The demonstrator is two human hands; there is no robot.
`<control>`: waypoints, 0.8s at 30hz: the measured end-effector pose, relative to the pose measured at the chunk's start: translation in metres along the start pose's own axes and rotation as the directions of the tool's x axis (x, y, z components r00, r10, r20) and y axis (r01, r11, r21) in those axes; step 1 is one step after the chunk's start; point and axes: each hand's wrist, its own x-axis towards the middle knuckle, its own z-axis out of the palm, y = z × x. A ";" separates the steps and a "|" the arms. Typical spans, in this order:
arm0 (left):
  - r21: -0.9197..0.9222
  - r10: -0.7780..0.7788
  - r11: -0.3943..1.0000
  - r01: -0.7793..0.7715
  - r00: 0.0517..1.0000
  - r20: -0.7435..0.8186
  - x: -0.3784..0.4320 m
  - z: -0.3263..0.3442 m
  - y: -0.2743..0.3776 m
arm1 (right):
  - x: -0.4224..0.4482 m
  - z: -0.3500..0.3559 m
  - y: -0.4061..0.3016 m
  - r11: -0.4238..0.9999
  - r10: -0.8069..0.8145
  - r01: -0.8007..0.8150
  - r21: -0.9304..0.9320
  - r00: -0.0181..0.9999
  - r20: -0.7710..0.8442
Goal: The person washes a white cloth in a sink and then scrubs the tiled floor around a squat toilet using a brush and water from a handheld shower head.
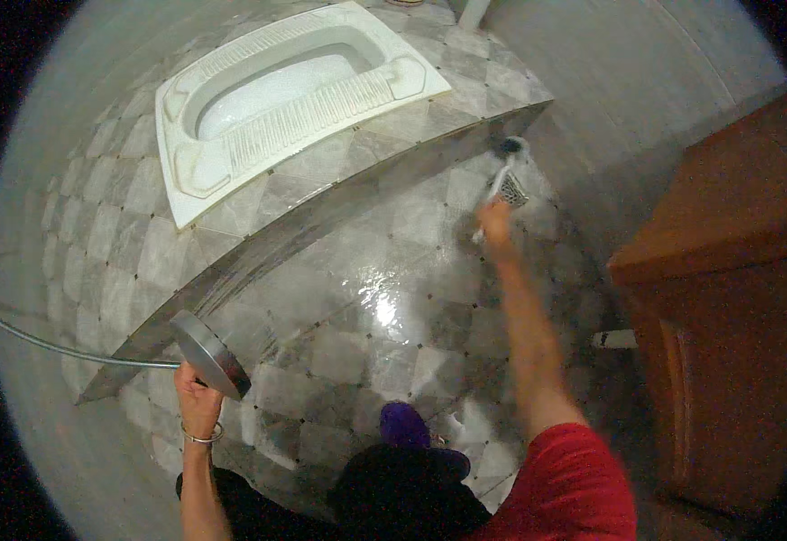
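Note:
At lower left, my left hand (198, 399) grips a round metal shower head (212, 355), tilted with its face toward the upper right. Thin streams of water run from it toward the step's side. My right arm reaches far forward, and my right hand (498, 220) holds a small white-edged piece with a grid-like face (514, 191), possibly a drain cover; blur hides its exact kind. Just beyond it is a dark round floor drain opening (512, 145), close to the step and wall. The tiled floor (380, 270) is wet and shiny.
A white ceramic squat toilet (285, 108) is set in a raised tiled step (380, 138). A metal hose (89, 355) runs in from the left wall. Close on the right stands a brown wooden cabinet (725, 324). My purple shoe (404, 425) is below.

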 end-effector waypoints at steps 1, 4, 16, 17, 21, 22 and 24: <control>0.134 -0.013 0.991 0.011 1.000 0.017 0.002 -0.026 -0.003 | -0.119 0.046 -0.061 0.972 0.214 -0.221 0.078 0.973 0.091; 0.230 -0.010 0.973 0.017 1.000 -0.029 0.006 -0.025 -0.002 | -0.303 0.044 -0.135 0.871 0.080 -0.286 0.399 0.884 0.460; 0.251 -0.086 0.963 0.096 0.995 -0.051 -0.001 -0.040 0.001 | -0.285 -0.094 -0.124 0.962 0.053 -0.231 0.149 0.687 0.725; 0.255 -0.091 0.962 0.100 0.995 -0.044 -0.001 -0.041 0.005 | -0.251 -0.076 -0.113 0.948 0.116 -0.281 0.152 0.746 0.655; 0.240 0.091 0.967 -0.089 0.996 0.002 0.003 -0.028 0.002 | -0.091 -0.029 -0.025 0.982 0.187 -0.170 -0.077 0.912 0.365; 0.287 0.156 0.947 -0.142 0.987 -0.025 0.001 -0.024 -0.003 | -0.060 -0.030 -0.013 0.970 0.240 -0.236 -0.058 0.891 0.384; 0.239 0.074 0.968 -0.072 0.997 0.001 0.000 -0.021 0.006 | -0.030 -0.034 -0.009 0.959 0.260 -0.282 -0.003 0.876 0.405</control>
